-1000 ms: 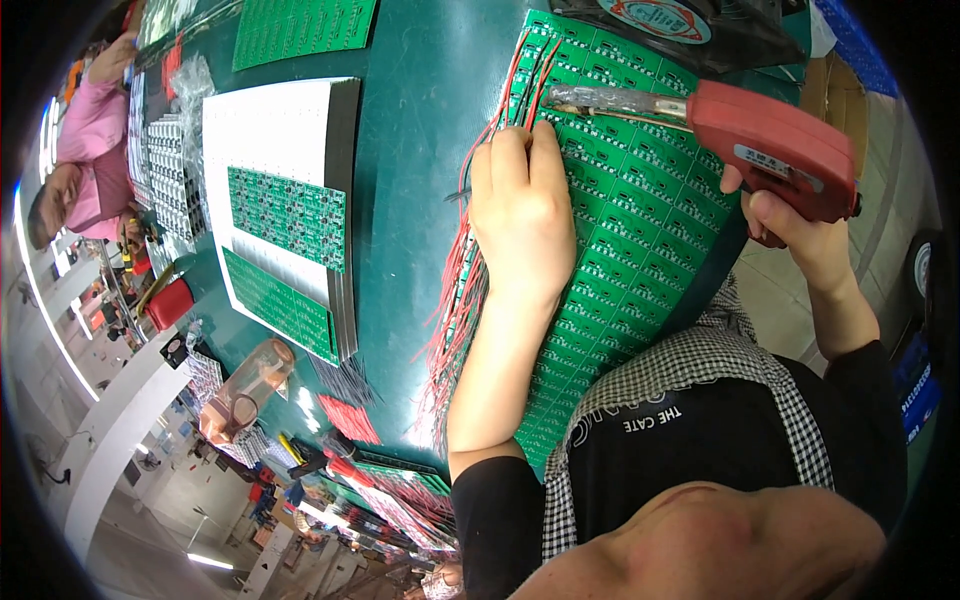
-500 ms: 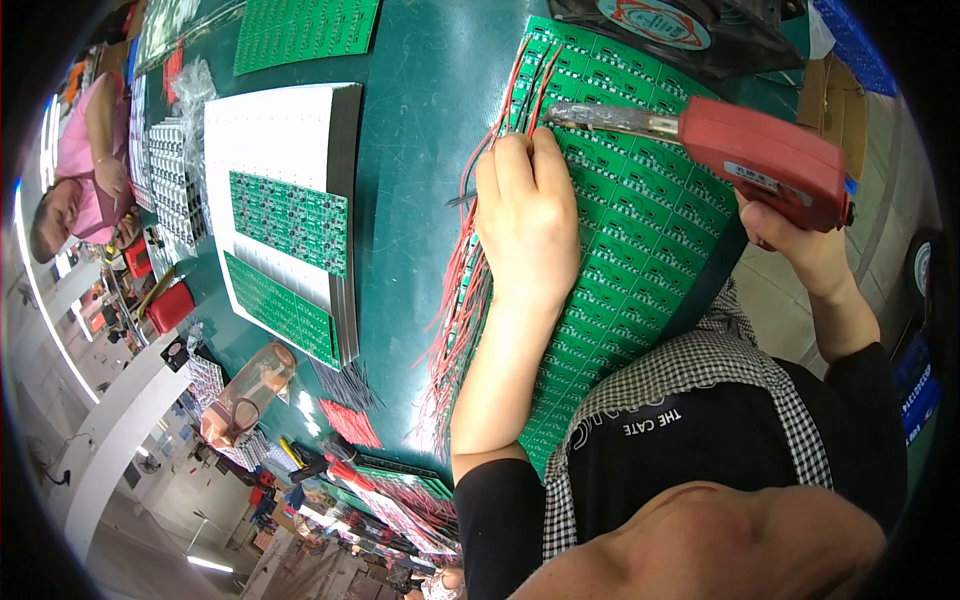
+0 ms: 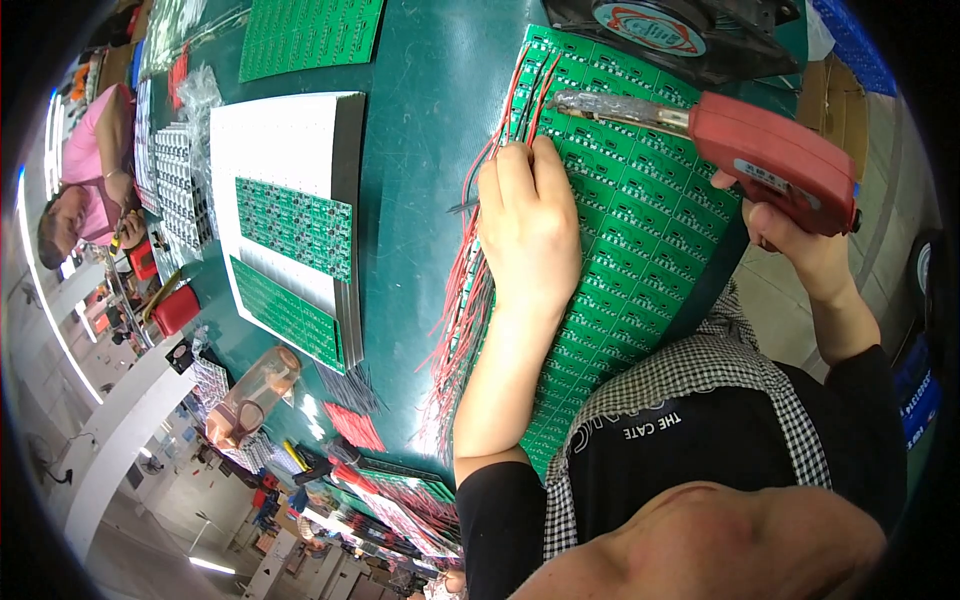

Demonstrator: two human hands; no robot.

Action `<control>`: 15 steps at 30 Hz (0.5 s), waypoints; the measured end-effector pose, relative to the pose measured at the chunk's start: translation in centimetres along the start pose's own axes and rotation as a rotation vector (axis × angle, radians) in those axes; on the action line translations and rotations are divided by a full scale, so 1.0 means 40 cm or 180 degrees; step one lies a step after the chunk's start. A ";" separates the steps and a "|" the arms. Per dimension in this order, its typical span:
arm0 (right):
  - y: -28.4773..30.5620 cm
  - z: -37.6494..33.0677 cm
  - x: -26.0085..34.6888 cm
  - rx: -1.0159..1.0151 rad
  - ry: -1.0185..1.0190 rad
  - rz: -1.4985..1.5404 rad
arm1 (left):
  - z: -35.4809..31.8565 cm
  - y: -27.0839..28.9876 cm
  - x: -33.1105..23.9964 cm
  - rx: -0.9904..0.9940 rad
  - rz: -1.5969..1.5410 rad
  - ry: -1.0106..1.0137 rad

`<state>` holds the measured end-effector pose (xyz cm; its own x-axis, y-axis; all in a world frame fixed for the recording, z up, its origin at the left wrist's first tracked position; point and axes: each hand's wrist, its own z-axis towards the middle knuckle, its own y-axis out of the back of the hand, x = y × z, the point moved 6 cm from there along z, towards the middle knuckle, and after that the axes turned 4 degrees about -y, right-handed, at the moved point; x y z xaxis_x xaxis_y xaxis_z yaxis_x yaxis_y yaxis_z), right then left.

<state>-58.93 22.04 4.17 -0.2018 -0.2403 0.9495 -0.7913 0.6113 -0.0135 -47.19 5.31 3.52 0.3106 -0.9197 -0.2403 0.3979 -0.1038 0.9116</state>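
A large green circuit board panel (image 3: pixel 640 250) lies in front of me, with red and black wires (image 3: pixel 470 290) along its left side. My left hand (image 3: pixel 532 230) rests on its upper left part, fingers curled down and closed around the end of a red wire (image 3: pixel 543 95). A dark pointed piece (image 3: pixel 463 207) sticks out from beneath that hand; its kind is unclear. Closed around the handle of a red soldering gun (image 3: pixel 775 160), my right hand (image 3: pixel 790 235) holds it over the panel. The gun's tip (image 3: pixel 565 103) is just beyond my left fingertips.
A black fan (image 3: pixel 680 35) stands at the far edge. Left of the panel, a white stack (image 3: pixel 275 140) carries smaller green boards (image 3: pixel 295 225). Bundles of red wires (image 3: pixel 353 427) and a clear bottle (image 3: pixel 255 390) lie lower left. Another person (image 3: pixel 100 150) sits at the far left.
The soldering gun has shifted slightly right and its tip now sits a little farther from my left fingertips. My left hand keeps its place on the panel. The view has shifted slightly.
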 end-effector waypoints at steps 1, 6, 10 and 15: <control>0.001 0.000 0.001 -0.0002 0.0001 0.0004 | 0.000 0.001 0.001 -0.0019 -0.0044 -0.0005; 0.003 0.000 0.005 -0.0098 0.0049 0.0121 | 0.003 0.007 0.011 -0.0085 -0.0188 -0.0014; 0.005 0.000 0.004 -0.0068 0.0034 0.0106 | 0.007 0.013 0.013 -0.0044 -0.0209 -0.0090; 0.007 0.001 -0.007 -0.0078 0.0002 -0.0232 | 0.019 0.012 0.076 -0.0121 -0.1257 0.0561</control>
<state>-59.14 22.25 3.90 -0.1437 -0.2845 0.9478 -0.7895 0.6105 0.0635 -46.71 2.19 3.47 0.2694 -0.7331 -0.6245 0.5461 -0.4178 0.7261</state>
